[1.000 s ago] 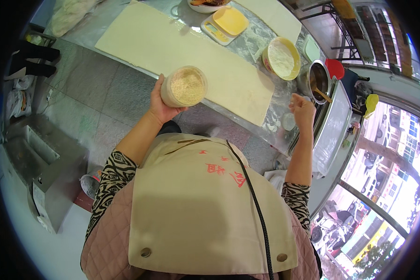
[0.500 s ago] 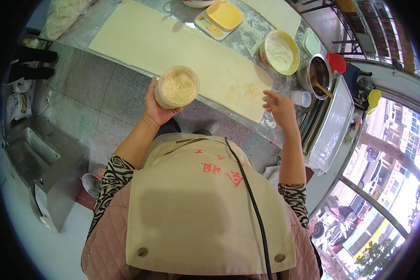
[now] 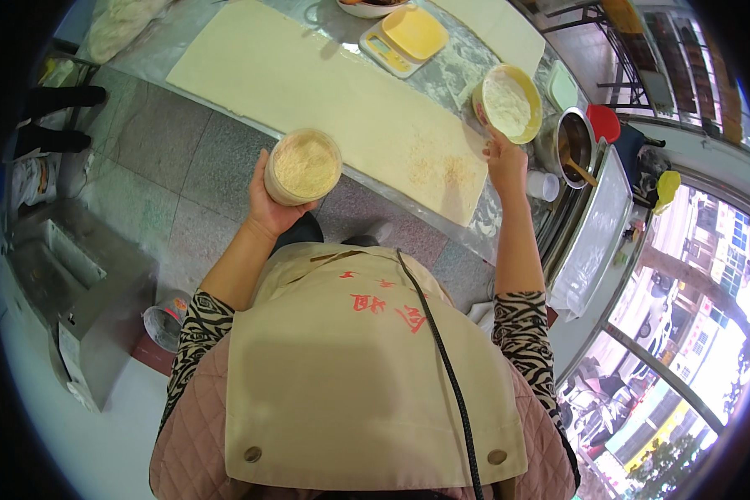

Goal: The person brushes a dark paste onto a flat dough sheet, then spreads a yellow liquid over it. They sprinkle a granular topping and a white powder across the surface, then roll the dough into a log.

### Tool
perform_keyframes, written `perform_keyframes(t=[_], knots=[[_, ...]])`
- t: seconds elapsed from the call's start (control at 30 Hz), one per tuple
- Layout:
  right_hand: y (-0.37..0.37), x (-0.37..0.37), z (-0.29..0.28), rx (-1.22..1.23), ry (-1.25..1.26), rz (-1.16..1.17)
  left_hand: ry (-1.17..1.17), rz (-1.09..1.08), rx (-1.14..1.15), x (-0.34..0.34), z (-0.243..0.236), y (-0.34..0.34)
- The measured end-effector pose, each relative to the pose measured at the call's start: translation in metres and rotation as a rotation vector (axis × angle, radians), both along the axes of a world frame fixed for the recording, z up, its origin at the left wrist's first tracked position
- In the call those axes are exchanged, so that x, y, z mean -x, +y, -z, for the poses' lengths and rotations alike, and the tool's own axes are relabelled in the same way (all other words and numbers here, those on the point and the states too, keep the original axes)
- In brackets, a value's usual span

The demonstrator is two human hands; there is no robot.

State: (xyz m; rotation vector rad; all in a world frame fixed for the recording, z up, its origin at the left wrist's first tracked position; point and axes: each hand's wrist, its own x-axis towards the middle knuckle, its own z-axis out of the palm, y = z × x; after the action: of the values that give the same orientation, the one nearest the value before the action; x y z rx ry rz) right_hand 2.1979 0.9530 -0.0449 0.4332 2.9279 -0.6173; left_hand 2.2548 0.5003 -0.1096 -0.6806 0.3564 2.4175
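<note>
Gripping round clear plastic tub [image 3: 283, 192] of yellowish crumbs [image 3: 308, 163] ctr-frame w/ L hand [image 3: 273, 213], w/ R hand [image 3: 507, 163] half-curled right-of-ctr, can't tell if loaded; prob mid-sprinkle, next prob: cover long cream dough sheet [image 3: 308, 87] leftward

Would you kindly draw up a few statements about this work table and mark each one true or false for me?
1. The left hand holds a tub. True.
2. Crumbs lie near the right end of the dough. True.
3. The right hand grips the spoon. False: the spoon rests in the metal pot, apart from that hand.
4. The yellow bowl holds white powder. True.
5. The scale stands on the floor. False: it is on the table.
</note>
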Motion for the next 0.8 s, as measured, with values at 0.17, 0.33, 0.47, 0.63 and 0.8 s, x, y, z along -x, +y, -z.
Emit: perform_keyframes(t=[0.17,0.33,0.47,0.63,0.8], knots=[[0.013,-0.002,0.013,-0.069,0.005,0.118,0.027,0.02,0.003,-0.001,-0.001,-0.005],[0.028,-0.004,0.027,0.026,0.106,-0.067,0.031,0.053,0.031,0.002,-0.007,0.003],[0.034,0.003,0.024,-0.14,0.001,-0.012,-0.071,0.033,0.067,0.001,-0.013,0.011],[0.052,-0.003,0.028,-0.084,-0.052,0.067,-0.083,0.043,0.08,0.0,-0.013,0.016],[0.059,-0.013,0.045,-0.308,0.212,-0.229,-0.075,0.058,0.104,-0.004,-0.01,0.019]])
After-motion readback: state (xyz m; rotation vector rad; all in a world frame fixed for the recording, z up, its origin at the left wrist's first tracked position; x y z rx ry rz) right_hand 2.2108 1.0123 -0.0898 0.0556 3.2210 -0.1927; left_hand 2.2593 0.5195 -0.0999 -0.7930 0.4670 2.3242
